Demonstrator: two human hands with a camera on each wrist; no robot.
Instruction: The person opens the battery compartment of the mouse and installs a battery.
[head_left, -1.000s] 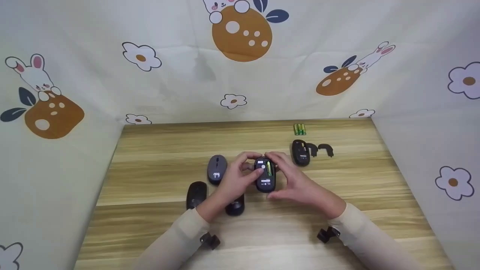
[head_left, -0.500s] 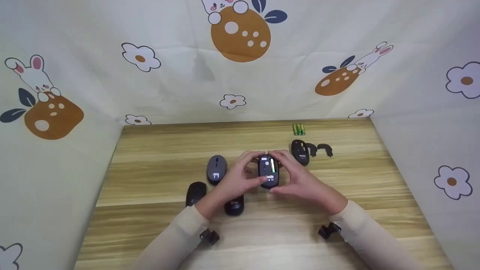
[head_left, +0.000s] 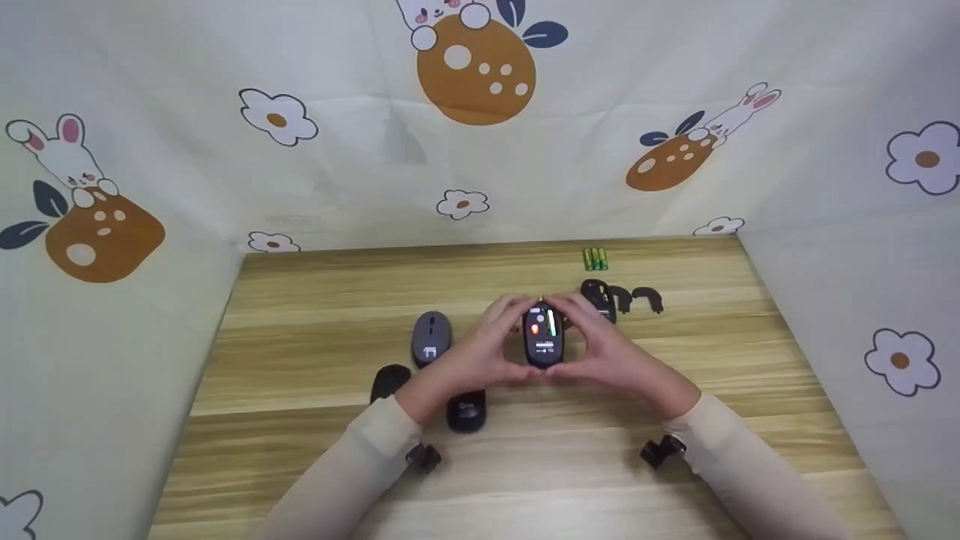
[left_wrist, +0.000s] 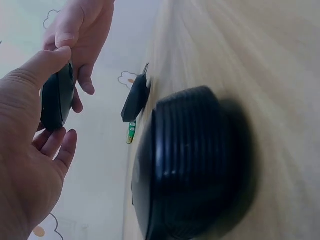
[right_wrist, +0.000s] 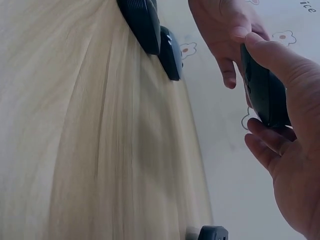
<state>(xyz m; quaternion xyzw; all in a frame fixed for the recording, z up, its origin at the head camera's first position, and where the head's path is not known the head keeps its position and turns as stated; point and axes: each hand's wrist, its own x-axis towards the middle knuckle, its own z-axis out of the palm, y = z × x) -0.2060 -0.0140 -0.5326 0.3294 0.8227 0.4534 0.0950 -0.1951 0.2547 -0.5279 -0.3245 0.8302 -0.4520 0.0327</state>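
A black computer mouse (head_left: pixel 544 346) is held above the table, its underside facing up in the head view. A green battery (head_left: pixel 552 322) lies in its open slot, and a red light glows beside it. My left hand (head_left: pixel 484 351) grips the mouse from the left, thumb at its near end and fingers at the far end. My right hand (head_left: pixel 609 351) grips it the same way from the right. Both thumb tips nearly meet. In the left wrist view, the mouse (left_wrist: pixel 58 97) is seen edge-on between the two hands.
Right behind the hands lies an overturned mouse (head_left: pixel 600 296), beside two curved black covers (head_left: pixel 647 298). Several green batteries (head_left: pixel 595 259) lie at the back. A grey mouse (head_left: pixel 431 337) and two black mice, one (head_left: pixel 466 414) nearest, sit on the left. Patterned cloth (head_left: pixel 337 180) walls the table.
Both hands have shifted the mouse slightly right and away. My left thumb has slid from the underside to the near end. A red light now shows on the mouse.
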